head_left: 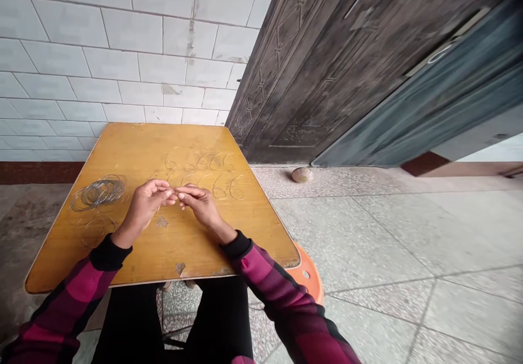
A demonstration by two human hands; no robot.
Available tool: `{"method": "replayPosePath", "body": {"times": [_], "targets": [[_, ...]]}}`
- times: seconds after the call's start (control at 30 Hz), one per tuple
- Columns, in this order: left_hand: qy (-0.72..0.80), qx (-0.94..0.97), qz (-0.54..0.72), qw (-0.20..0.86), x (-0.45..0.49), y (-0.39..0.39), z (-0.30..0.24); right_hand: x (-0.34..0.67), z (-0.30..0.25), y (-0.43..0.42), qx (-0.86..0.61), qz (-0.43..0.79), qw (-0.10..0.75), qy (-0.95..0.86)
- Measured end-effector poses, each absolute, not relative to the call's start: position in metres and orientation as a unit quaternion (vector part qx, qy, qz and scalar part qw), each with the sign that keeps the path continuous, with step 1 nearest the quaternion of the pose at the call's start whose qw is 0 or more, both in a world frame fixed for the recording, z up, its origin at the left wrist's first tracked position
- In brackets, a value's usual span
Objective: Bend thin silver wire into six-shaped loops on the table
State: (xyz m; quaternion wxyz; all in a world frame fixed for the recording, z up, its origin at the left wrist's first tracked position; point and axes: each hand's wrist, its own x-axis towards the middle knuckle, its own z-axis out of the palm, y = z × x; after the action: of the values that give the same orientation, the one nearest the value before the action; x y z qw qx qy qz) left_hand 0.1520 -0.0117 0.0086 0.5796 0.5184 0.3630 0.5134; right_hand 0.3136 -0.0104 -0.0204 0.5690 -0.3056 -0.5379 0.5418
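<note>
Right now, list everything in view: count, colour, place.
Table: one, yellow, before wall.
Wire bundle: one, grey, table's left.
Loose wires: many, colour unclear, across table.
Stool: one, orange, table's right corner.
Round object: one, pale, by door.
Wall: one, white, behind table.
Door: one, dark, beside wall.
Curtain or panel: one, blue, right.
Floor: one, grey, below.
Left hand: one, bare, over table.
Right hand: one, bare, beside left.
Sleeves: two, pink, lower edge.
Trousers: one, black, below.
</note>
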Motion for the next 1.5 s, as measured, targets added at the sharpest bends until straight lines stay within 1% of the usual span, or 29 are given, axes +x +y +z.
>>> {"method": "replayPosePath", "body": {"times": [0.27, 0.4, 0.5, 0.6, 0.73, 0.93, 1.03, 1.23, 1.3, 1.33, 1.43, 1.47, 1.5], "targets": [[0.376, 0.503, 0.501, 0.595, 0.158, -0.02, 0.001, 0.314, -0.023, -0.016, -0.339, 0.438, 0.602, -0.576], [0.387, 0.465, 0.454, 0.655, 0.159, -0.027, -0.004, 0.319, -0.019, -0.017, -0.362, 0.42, 0.629, -0.546], [0.382, 0.43, 0.419, 0.702, 0.159, -0.031, -0.006, 0.326, -0.016, -0.016, -0.363, 0.432, 0.638, -0.525], [0.383, 0.422, 0.404, 0.716, 0.158, -0.033, -0.004, 0.334, -0.012, -0.013, -0.352, 0.441, 0.65, -0.508], [0.396, 0.453, 0.389, 0.698, 0.156, -0.034, -0.001, 0.343, -0.007, -0.009, -0.331, 0.474, 0.664, -0.474], [0.38, 0.53, 0.378, 0.657, 0.153, -0.032, -0.001, 0.351, 0.002, -0.01, -0.337, 0.511, 0.659, -0.437], [0.375, 0.538, 0.379, 0.653, 0.153, -0.032, -0.001, 0.36, 0.007, -0.008, -0.33, 0.525, 0.66, -0.425], [0.395, 0.447, 0.402, 0.695, 0.153, -0.032, 0.002, 0.386, 0.007, 0.006, -0.296, 0.534, 0.729, -0.31], [0.39, 0.419, 0.417, 0.706, 0.153, -0.032, 0.002, 0.382, 0.0, 0.006, -0.306, 0.556, 0.708, -0.309], [0.386, 0.411, 0.423, 0.71, 0.153, -0.031, 0.002, 0.375, -0.004, 0.004, -0.317, 0.577, 0.677, -0.33], [0.38, 0.401, 0.423, 0.718, 0.152, -0.03, -0.001, 0.345, -0.017, -0.006, -0.323, 0.635, 0.54, -0.448], [0.377, 0.402, 0.42, 0.721, 0.152, -0.029, -0.002, 0.335, -0.02, -0.009, -0.316, 0.63, 0.517, -0.486], [0.372, 0.404, 0.418, 0.724, 0.152, -0.029, -0.003, 0.327, -0.022, -0.012, -0.312, 0.613, 0.513, -0.514]]}}
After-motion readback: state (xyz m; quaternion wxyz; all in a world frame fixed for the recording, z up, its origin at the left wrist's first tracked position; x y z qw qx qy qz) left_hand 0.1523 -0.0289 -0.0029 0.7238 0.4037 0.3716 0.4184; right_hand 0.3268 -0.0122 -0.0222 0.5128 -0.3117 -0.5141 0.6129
